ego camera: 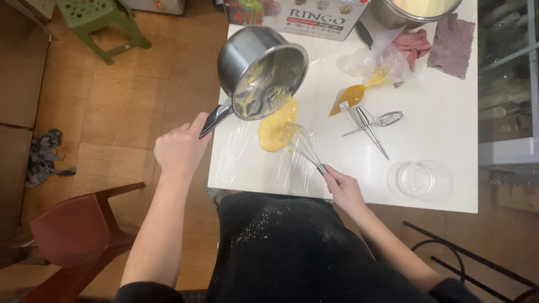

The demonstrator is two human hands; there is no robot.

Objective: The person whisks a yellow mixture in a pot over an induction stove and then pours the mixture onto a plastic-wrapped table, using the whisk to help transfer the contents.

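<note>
My left hand (181, 150) grips the dark handle of a steel saucepan (259, 70), tipped on its side above the white table (443, 185). Yellow custard smears its inside. Below its mouth, a blob of yellow custard (276, 128) lies on clear plastic wrap (247, 163) spread over the table. My right hand (343, 189) holds the handle of a wire whisk (303, 143), whose loops rest at the blob's right edge.
A piping bag with orange filling (359, 90), two metal mixer beaters (371, 123), a clear glass dish (418, 179), cloths (452, 45), a steel bowl (412, 11) and a printed box (303, 17) sit on the table. Left: red chair (78, 230), green stool (101, 22).
</note>
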